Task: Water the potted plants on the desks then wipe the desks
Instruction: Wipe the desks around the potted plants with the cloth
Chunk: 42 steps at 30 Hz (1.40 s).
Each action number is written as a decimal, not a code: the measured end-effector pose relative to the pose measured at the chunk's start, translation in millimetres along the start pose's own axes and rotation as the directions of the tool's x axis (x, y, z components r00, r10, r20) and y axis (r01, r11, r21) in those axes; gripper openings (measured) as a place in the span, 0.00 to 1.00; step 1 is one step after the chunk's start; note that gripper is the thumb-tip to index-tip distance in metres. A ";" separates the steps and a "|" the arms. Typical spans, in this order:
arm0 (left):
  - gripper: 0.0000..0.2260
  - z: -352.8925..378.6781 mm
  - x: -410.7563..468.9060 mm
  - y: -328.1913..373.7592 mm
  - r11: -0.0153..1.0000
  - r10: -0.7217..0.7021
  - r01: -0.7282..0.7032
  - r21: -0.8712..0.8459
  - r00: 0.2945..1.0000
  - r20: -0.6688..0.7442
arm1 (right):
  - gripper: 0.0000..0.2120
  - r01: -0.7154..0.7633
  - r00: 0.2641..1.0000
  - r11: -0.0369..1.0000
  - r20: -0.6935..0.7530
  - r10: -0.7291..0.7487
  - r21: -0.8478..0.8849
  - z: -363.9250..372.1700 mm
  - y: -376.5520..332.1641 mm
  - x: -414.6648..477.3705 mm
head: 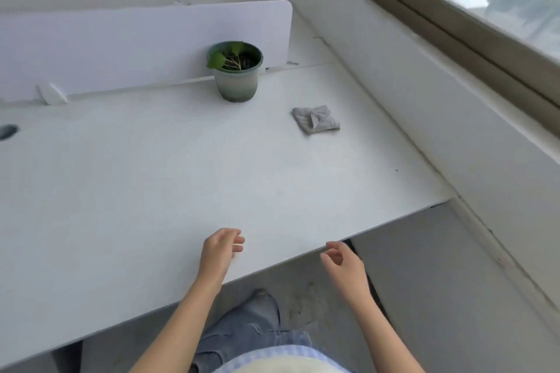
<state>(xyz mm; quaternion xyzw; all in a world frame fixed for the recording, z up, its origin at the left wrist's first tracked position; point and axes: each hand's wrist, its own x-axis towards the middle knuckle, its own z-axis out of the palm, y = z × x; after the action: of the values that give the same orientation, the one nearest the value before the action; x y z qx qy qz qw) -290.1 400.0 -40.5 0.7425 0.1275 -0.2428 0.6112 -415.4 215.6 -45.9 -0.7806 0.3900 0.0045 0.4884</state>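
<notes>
Grey cloth (315, 119) lies near potted plant (235, 70) (divider (121, 45) just behind).

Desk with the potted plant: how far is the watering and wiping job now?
Done: nothing certain; whether the potted plant was watered cannot be told, and no watering vessel is in view. In hand: nothing; left hand and right hand hover empty at the desk edge. Left: wiping, since the grey cloth lies folded near the pot, untouched.

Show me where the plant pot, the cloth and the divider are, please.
Pot (237, 85): head view, on its pale front wall.
Cloth (315, 119): head view, on the middle of the folded grey fabric.
Divider (121, 45): head view, on its flat white face.
</notes>
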 end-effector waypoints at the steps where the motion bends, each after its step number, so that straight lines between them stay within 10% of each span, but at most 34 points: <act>1: 0.08 5.7 13.5 13.8 1.000 0.009 -0.009 -0.017 1.000 -0.007 | 0.14 0.012 1.000 1.000 -0.009 -0.012 0.013 -3.7 -9.1 14.3; 14: 0.08 57.7 85.7 54.6 0.991 -0.102 0.096 -0.090 0.993 -0.060 | 0.15 0.005 0.999 0.998 0.048 -0.002 -0.070 -27.7 -44.7 121.1; 27: 0.10 117.3 88.2 46.6 0.995 -0.100 0.063 -0.082 0.789 -0.606 | 0.15 0.303 0.929 0.930 0.284 -0.239 -0.207 -84.4 -70.4 262.2; 42: 0.21 85.8 128.9 49.9 0.696 0.111 0.422 0.581 0.736 -0.668 | 0.23 0.745 0.656 0.389 0.492 -0.572 -0.542 -47.4 -138.8 362.0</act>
<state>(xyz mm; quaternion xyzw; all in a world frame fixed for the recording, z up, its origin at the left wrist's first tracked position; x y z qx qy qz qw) -173.9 292.0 -76.5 0.9372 0.2991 -0.0497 0.1721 -96.1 -9.2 -56.2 -0.9865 -0.0464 0.0464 0.1503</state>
